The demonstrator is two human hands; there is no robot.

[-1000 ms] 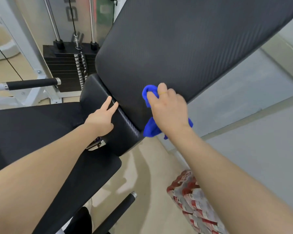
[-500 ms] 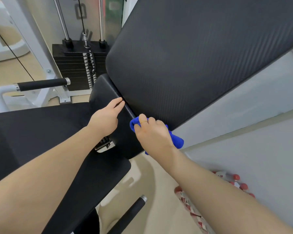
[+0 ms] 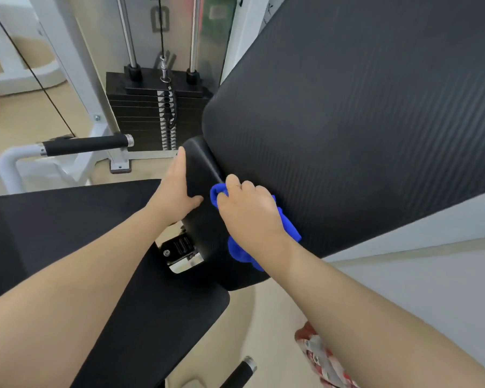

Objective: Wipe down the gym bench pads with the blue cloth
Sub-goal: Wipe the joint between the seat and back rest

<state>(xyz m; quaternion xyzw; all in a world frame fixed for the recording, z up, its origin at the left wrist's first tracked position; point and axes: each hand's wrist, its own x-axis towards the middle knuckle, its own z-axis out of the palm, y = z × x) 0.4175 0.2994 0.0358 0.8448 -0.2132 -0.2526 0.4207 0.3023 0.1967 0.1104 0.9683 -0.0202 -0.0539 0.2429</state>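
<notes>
A large black textured back pad (image 3: pixel 347 130) tilts up across the upper right. Below its lower edge sits a small black pad (image 3: pixel 205 228), and a flat black seat pad (image 3: pixel 81 233) spreads to the left and bottom. My right hand (image 3: pixel 252 214) is shut on the blue cloth (image 3: pixel 290 228) and presses it where the small pad meets the back pad's lower edge. My left hand (image 3: pixel 177 189) lies flat with fingers together on the small pad's left side, thumb pointing right.
A black weight stack (image 3: pixel 140 119) with steel guide rods stands behind the pads. A white frame bar with a black grip (image 3: pixel 87 142) juts out at left. A chrome hinge bracket (image 3: pixel 179 253) shows between the pads. A red-and-white pack (image 3: pixel 322 359) lies on the floor at lower right.
My right hand slid the cloth down the back pad's lower edge, then in onto the small pad. My left hand shifted from the seam to lie flat on the small pad's left side.
</notes>
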